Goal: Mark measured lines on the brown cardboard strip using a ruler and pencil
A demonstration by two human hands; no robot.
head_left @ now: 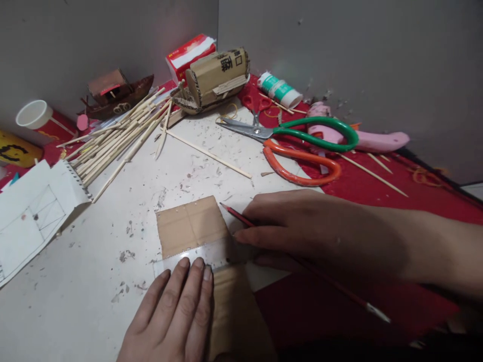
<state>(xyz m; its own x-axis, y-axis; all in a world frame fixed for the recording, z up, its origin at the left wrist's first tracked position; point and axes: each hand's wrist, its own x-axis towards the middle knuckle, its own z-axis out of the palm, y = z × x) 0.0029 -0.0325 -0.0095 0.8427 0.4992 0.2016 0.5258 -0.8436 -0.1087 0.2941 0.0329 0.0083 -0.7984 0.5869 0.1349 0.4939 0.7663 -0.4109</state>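
Flat on the cardboard piece (pixel 188 223) lies a clear plastic ruler (pixel 217 253), set across it. My left hand (pixel 177 306) presses the ruler down with outstretched fingers. A few faint pencil lines cross the cardboard above the ruler. At the cardboard's right edge, my right hand (pixel 290 226) is closed around a red pencil (pixel 237 216), its tip pointing up and left. The pencil's tail end sticks out below the hand. Part of the cardboard is covered by my left hand, and its lower end runs toward the bottom of the view.
Large scissors (pixel 302 136) with green and orange handles lie behind my right hand. Wooden sticks (pixel 121 136) are piled at the left beside a drawn paper sheet (pixel 33 216). Farther back stand a cardboard boat model (pixel 219 78), a brown boat (pixel 116 95) and a paper cup (pixel 47 120). A pink glue gun (pixel 377 140) rests at right.
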